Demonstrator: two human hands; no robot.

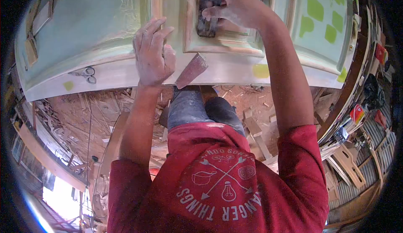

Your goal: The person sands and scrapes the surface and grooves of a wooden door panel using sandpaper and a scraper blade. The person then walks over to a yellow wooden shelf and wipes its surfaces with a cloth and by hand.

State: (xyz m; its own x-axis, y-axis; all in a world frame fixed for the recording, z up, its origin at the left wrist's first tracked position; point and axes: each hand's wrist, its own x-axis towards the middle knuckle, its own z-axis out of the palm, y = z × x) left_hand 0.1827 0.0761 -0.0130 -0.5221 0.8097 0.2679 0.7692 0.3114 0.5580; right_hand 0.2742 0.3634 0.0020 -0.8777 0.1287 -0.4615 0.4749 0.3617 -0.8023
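My right hand grips a dark, dusty sanding block from its right side. The block is over the raised panel of a pale green and white panelled door, right at the moulding. My left hand is on the near part of the door with its fingers stretched out and nothing in them. White dust coats both hands. A folded strip of reddish sandpaper lies at the door's near edge, just right of my left wrist. Scissors rest on the white border farther left.
Bright green patches mark the door's right panel. Wood scraps and shavings litter the floor below. At right are cut wooden pieces, a black plastic bag and a red packet. A long board runs along the left.
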